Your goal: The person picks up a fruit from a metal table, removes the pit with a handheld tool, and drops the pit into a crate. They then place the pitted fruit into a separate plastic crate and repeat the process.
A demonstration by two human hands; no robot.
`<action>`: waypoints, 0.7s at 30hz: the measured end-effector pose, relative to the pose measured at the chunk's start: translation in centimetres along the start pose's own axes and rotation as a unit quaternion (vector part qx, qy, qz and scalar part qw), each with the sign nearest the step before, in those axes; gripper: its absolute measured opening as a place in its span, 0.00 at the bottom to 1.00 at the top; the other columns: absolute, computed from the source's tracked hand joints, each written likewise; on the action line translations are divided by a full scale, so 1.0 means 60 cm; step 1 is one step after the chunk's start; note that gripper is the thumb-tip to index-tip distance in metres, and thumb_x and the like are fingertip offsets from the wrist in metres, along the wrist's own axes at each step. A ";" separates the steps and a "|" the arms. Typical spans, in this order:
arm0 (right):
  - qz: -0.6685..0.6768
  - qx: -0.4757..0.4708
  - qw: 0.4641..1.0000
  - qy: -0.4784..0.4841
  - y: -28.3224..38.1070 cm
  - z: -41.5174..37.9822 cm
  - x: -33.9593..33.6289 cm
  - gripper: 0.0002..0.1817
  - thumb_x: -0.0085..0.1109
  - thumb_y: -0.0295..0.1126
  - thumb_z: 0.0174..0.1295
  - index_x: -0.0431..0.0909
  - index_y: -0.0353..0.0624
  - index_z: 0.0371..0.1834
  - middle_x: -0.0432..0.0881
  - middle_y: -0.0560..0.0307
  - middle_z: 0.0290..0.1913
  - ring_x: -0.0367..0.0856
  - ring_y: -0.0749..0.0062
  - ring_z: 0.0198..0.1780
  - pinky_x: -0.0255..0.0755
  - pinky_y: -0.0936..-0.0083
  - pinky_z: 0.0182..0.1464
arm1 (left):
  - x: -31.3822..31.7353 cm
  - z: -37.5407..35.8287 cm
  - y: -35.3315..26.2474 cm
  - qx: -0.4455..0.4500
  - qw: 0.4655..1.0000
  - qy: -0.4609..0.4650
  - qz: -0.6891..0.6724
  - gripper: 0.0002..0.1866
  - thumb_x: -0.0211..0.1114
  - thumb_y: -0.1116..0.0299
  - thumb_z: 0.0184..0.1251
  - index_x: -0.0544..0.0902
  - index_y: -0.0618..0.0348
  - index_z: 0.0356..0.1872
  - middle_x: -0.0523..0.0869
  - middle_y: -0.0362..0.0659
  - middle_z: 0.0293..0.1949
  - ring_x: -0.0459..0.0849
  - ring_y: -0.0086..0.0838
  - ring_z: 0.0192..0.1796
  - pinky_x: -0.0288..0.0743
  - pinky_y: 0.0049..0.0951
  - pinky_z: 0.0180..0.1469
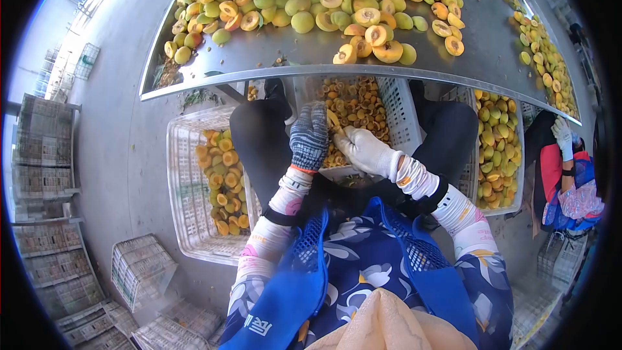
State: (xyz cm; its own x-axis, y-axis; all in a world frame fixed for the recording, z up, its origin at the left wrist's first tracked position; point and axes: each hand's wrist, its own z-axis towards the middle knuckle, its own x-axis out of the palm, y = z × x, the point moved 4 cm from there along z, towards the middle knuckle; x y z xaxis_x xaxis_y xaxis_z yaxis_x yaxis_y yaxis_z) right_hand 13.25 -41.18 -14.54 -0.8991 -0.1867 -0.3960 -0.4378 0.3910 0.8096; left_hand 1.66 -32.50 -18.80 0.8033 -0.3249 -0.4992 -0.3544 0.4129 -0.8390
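Observation:
My left hand (310, 136), in a dark speckled glove, and my right hand (363, 149), in a white glove, meet over a white crate (400, 116) between my knees. Both hands close on a small yellow fruit (333, 120) held between them above the crate. The crate holds several fruit pits and bits. A metal table (259, 58) just ahead carries a heap of whole green-yellow fruit and cut halves (337, 0).
A white crate (184, 194) of fruit halves stands at my left, another crate (499, 149) of halves at my right. A second person's gloved hand (562, 135) and sleeve are at far right. Empty crates (139, 269) are stacked on the floor at left.

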 end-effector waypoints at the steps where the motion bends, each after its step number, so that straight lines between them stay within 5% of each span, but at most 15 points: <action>1: 0.069 0.063 0.994 0.063 0.000 -0.005 0.002 0.23 0.43 0.46 0.71 0.69 0.30 0.46 0.78 0.46 0.21 0.79 0.59 0.20 0.72 0.65 0.22 | 0.001 0.006 0.001 -0.042 0.998 0.033 -0.011 0.15 0.52 0.68 0.69 0.78 0.64 0.51 0.81 0.56 0.46 0.82 0.48 0.45 0.76 0.41 0.47; 4: 0.140 0.093 0.984 0.063 -0.011 -0.017 0.010 0.23 0.42 0.47 0.71 0.69 0.32 0.45 0.73 0.54 0.18 0.72 0.69 0.14 0.67 0.71 0.16 | 0.002 0.027 -0.004 -0.065 0.988 0.131 0.058 0.24 0.50 0.53 0.72 0.78 0.67 0.49 0.84 0.57 0.39 0.82 0.45 0.46 0.75 0.39 0.48; 7: 0.242 0.106 0.964 0.032 -0.013 -0.019 0.015 0.21 0.43 0.50 0.71 0.67 0.40 0.37 0.66 0.64 0.18 0.63 0.81 0.09 0.59 0.81 0.08 | 0.010 0.049 -0.006 -0.111 0.968 0.168 -0.147 0.24 0.51 0.54 0.72 0.77 0.68 0.50 0.84 0.55 0.42 0.83 0.40 0.48 0.74 0.33 0.51; 12: 0.294 0.097 0.951 0.008 -0.008 -0.020 -0.004 0.22 0.40 0.52 0.70 0.67 0.41 0.37 0.67 0.64 0.18 0.65 0.80 0.09 0.59 0.81 0.08 | 0.028 0.003 -0.065 -0.015 0.950 -0.131 -0.284 0.14 0.56 0.66 0.71 0.76 0.65 0.50 0.82 0.43 0.44 0.79 0.26 0.46 0.72 0.27 0.52; 17: 0.236 0.122 0.961 0.082 -0.011 -0.038 -0.010 0.23 0.39 0.53 0.70 0.67 0.42 0.35 0.68 0.63 0.16 0.67 0.79 0.10 0.59 0.82 0.08 | 0.036 0.016 -0.047 -0.034 0.960 -0.011 -0.279 0.13 0.58 0.65 0.70 0.80 0.64 0.46 0.84 0.42 0.39 0.79 0.22 0.41 0.73 0.24 0.46; 21: 0.424 0.103 0.895 0.090 -0.013 -0.048 0.003 0.25 0.45 0.59 0.66 0.67 0.45 0.33 0.62 0.69 0.15 0.59 0.85 0.12 0.56 0.84 0.12 | 0.017 0.040 -0.062 -0.142 0.934 0.136 -0.300 0.14 0.59 0.63 0.69 0.82 0.65 0.44 0.85 0.41 0.36 0.79 0.22 0.36 0.74 0.25 0.40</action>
State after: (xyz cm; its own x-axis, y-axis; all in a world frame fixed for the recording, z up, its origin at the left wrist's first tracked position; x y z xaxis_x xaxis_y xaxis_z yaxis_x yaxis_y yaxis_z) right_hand 13.39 -44.11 -13.99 -0.9022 0.1212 0.4138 0.3956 0.6148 0.6824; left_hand 4.96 -32.32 -15.67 0.7606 -0.6449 0.0743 -0.0243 -0.1426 -0.9895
